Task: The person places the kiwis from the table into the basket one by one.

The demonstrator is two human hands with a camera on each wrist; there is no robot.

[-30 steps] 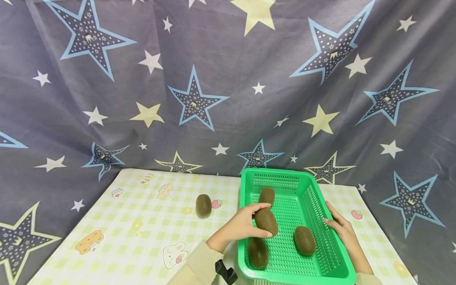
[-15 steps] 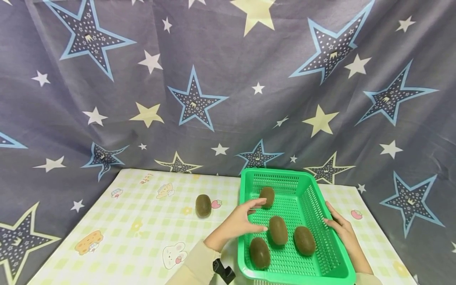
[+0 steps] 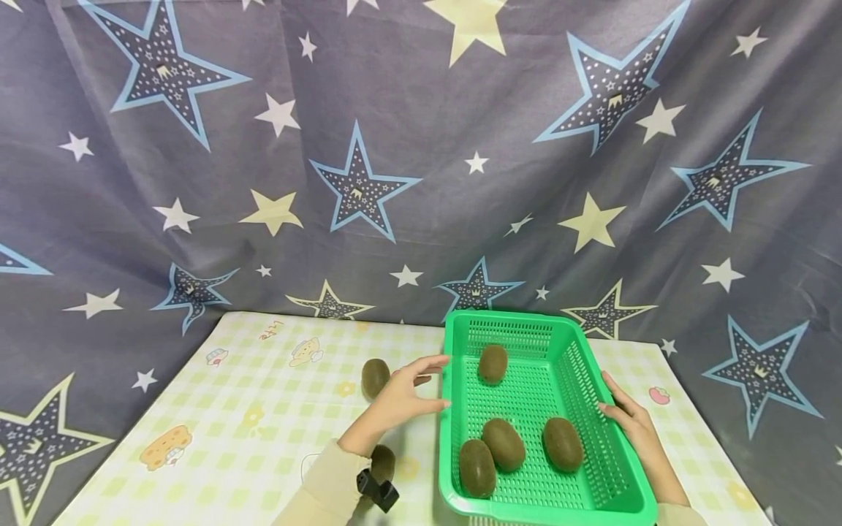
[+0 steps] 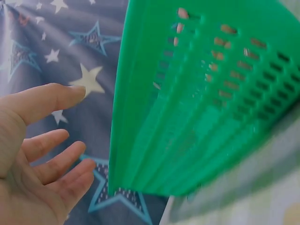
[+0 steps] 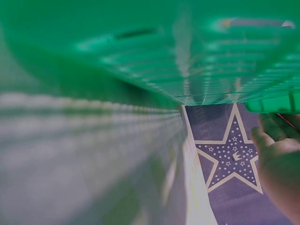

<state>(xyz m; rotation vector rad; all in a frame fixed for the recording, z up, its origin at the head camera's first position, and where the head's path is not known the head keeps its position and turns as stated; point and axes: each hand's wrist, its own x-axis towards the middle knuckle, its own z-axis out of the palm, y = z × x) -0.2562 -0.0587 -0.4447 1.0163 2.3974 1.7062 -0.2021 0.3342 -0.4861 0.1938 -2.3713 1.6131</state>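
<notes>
A green plastic basket (image 3: 513,504) stands on the table with several brown kiwis inside. One kiwi (image 3: 492,364) lies at the back left, another kiwi (image 3: 563,444) at the right, and two touch near the front left. My left hand (image 3: 397,400) is left of the basket, outside its near rim, thumb and fingers apart and holding nothing; the left wrist view shows a bare palm beside the green wall. My right hand (image 3: 636,431) holds the basket's right rim, thumb over the edge and fingers outside. Left of the basket lies a kiwi (image 3: 373,376), partly behind my left hand.
Another kiwi (image 3: 383,460) on the table is partly covered by my left sleeve and the black wrist mount (image 3: 377,489). A checked cloth (image 3: 250,394) with cartoon prints covers the table. Behind it hangs a dark star-patterned curtain (image 3: 421,219).
My left hand let go of a kiwi inside the basket, then drew back left over the rim. That kiwi rolled toward the front-left one. The right hand stayed in place.
</notes>
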